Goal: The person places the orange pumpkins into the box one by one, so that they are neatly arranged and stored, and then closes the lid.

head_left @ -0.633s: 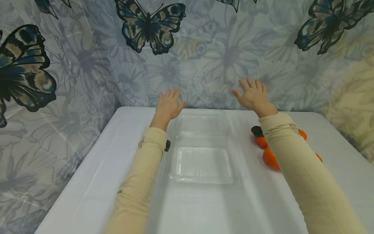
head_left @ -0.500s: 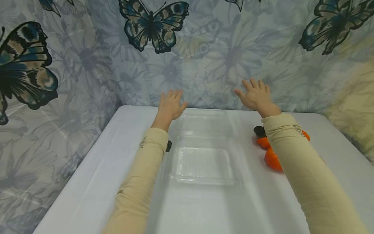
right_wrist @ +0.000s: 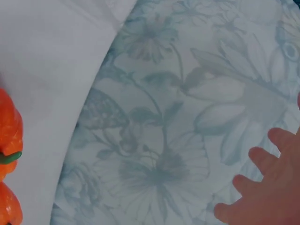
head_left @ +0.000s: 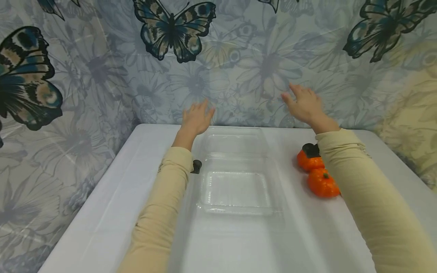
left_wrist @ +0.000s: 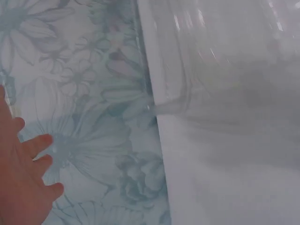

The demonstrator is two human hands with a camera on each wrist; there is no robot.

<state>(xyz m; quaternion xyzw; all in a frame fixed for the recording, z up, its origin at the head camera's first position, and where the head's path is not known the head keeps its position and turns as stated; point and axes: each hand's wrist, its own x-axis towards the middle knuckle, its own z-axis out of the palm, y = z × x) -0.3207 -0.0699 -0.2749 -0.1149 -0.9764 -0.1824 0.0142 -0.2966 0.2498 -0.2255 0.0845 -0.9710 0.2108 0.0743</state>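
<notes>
Both hands are raised near the far edge of the table, holding nothing. My left hand hangs beyond the upper left of a clear plastic container, its fingers spread and slightly bent. My right hand is up in front of the patterned wall, with fingers extended and thumb apart. Below the right forearm lie glossy orange lobed vegetables, like bell peppers or small pumpkins; the sleeve and a black wrist piece partly cover them. A green stem shows on one in the right wrist view.
The white-covered table meets a wall hanging printed with flowers and butterflies at the back and left. Another clear, shallow plastic section lies behind the container, perhaps its lid.
My right hand has shifted right and a little up, uncovering more of the orange vegetables. My left hand has moved slightly up, and its fingers look a bit more bent.
</notes>
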